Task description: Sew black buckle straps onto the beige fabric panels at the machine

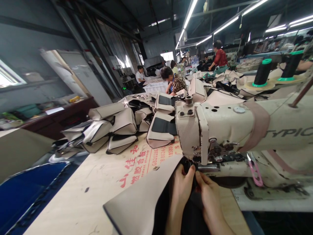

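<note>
A beige piece with black lining and dark edging (144, 192), perhaps an unfinished bag, hangs over the table's near edge. Its top end lies under the head of the sewing machine (192, 130). Close below the needle area, my left hand (182, 182) is closed on the dark material, thumb on top. My right hand (207, 191) pinches the same dark material just to the right, fingertips near the left thumb. The needle and the spot being stitched are hidden by the machine head and my fingers.
Several beige bags with black trim (122, 122) are heaped across the plywood table (97, 182). Pink-handled thread snips (255, 171) rest against the machine. Black thread cones (262, 73) stand behind it. A blue-lined bin (22, 195) is at left. Co-workers (174, 81) sit beyond.
</note>
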The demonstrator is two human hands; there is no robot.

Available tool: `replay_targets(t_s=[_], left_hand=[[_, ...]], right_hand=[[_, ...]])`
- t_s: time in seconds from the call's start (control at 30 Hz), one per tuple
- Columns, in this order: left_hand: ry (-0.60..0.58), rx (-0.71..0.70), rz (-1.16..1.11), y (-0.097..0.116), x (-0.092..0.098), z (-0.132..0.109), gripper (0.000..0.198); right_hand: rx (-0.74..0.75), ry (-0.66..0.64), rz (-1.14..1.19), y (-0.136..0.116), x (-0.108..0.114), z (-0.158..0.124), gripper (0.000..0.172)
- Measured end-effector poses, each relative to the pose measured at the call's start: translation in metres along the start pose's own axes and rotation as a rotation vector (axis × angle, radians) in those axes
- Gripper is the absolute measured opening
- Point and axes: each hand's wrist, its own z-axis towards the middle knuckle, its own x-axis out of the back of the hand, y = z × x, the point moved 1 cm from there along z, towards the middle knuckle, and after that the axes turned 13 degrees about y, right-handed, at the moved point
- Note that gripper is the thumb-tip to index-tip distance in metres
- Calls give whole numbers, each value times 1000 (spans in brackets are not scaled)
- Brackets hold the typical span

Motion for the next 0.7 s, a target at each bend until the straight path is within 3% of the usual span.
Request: replay_targets(t_s=[0.3,0.43,0.53,0.63,0.7], left_hand=[[41,-50,11,-14,6,-14,38],[-3,-85,-15,-17,27,-39,32],[-32,-177,37,-15,57,-65,26],[184,-444,172,-11,95,-84,18],[350,-625,280,-6,116,-85,26]], right_hand=[[100,6,-101,4,8,-17,43],[261,-39,-217,12,16,-37,43],[460,-101,-309,9,24,-49,38],[698,-135,-405,-1,33,-53,30],[884,-145,-459,-13,40,-55,27]])
